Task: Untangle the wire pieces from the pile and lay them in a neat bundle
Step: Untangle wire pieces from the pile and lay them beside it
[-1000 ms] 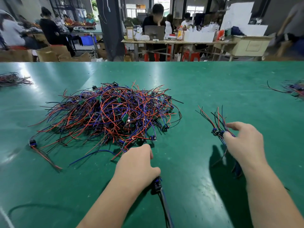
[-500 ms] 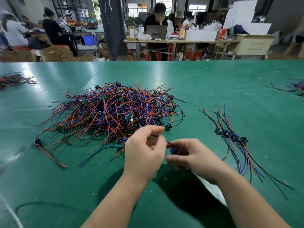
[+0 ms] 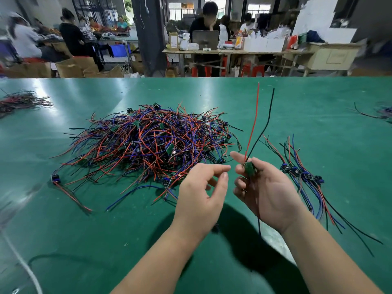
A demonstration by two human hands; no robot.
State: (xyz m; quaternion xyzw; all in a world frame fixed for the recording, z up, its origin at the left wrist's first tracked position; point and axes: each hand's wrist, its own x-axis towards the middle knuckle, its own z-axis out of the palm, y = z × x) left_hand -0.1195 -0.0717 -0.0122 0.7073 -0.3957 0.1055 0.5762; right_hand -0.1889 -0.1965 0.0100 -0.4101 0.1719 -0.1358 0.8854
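A big tangled pile of red, blue and black wire pieces (image 3: 152, 143) lies on the green table (image 3: 318, 107), left of centre. To its right, a small bundle of sorted wire pieces (image 3: 305, 179) lies roughly aligned. My right hand (image 3: 267, 192) holds one wire piece (image 3: 249, 168) by its small green board; its red and black leads stand upward and a black lead hangs below the palm. My left hand (image 3: 203, 192) hovers just left of it, fingers apart, holding nothing.
Another wire heap (image 3: 21, 101) sits at the far left of the table and more wires (image 3: 379, 113) at the far right edge. A white cable (image 3: 23, 262) crosses the near left corner. Beyond the table, people work at benches.
My right hand left the sorted bundle and met my left hand at the pile's near edge. It now holds a single piece, raised with its leads upright, and my left hand has let go.
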